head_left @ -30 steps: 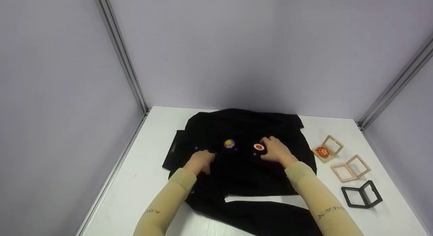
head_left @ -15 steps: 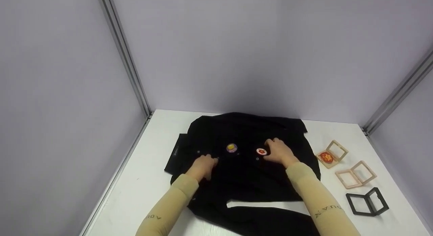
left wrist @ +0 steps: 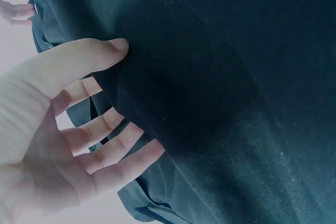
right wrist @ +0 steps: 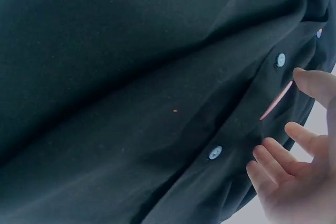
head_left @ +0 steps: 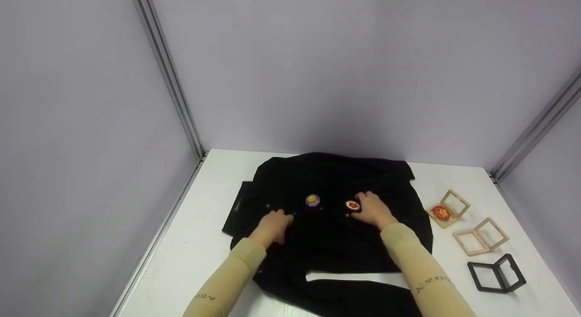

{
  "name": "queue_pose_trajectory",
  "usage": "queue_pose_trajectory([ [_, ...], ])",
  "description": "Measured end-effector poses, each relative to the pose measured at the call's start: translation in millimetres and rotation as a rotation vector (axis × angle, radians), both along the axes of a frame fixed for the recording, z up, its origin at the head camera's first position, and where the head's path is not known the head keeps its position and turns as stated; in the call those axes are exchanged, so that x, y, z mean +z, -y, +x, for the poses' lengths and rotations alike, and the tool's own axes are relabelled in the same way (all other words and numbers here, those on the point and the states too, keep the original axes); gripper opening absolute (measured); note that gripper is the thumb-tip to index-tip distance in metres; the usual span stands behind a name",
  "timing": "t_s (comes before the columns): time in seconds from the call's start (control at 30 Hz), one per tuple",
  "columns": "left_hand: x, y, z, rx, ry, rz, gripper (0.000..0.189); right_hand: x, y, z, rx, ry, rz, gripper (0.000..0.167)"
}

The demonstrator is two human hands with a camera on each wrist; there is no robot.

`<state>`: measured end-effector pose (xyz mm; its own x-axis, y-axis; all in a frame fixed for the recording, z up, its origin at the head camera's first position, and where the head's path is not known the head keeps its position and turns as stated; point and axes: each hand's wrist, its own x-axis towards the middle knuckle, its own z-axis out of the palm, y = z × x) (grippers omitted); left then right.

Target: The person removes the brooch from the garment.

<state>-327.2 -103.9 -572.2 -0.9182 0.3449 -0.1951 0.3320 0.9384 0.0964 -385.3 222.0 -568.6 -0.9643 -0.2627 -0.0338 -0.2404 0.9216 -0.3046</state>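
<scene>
A black button-up shirt [head_left: 336, 244] lies spread on the white table. My left hand [head_left: 273, 226] holds a fold of it: in the left wrist view the thumb [left wrist: 107, 51] lies on top of the cloth while the fingertips go under its edge. On the shirt's right part sits a round white badge with a red centre [head_left: 352, 205]. My right hand [head_left: 373, 210] is at this badge, its thumb and loosely bent fingers spread beside it; the right wrist view shows the badge edge-on. Further left on the shirt is a purple and yellow round badge [head_left: 312, 200].
At the right stand three hinged frames: a wooden one [head_left: 454, 203] with a red-orange round badge in it, a pale pink one [head_left: 481, 237] and a black one [head_left: 497, 275]. Grey walls [head_left: 317, 71] enclose the white table [head_left: 181, 262].
The head view has shifted slightly, so everything sits a little lower and further right. Both hands stay at nearly the same places on the shirt, with only small finger movement.
</scene>
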Motion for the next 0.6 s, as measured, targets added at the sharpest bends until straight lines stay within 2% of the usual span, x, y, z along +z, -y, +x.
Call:
queue_pose_trajectory([
  [0.33,-1.2,0.1,0.7,-0.001,-0.003,0.007,0.052,-13.9,2,-2.5,0.016,-0.047,-0.018,0.062],
  [0.6,-1.9,-1.2,-0.9,-0.006,-0.012,-0.022,0.059,-17.0,9,-0.7,0.038,0.012,-0.019,0.057],
])
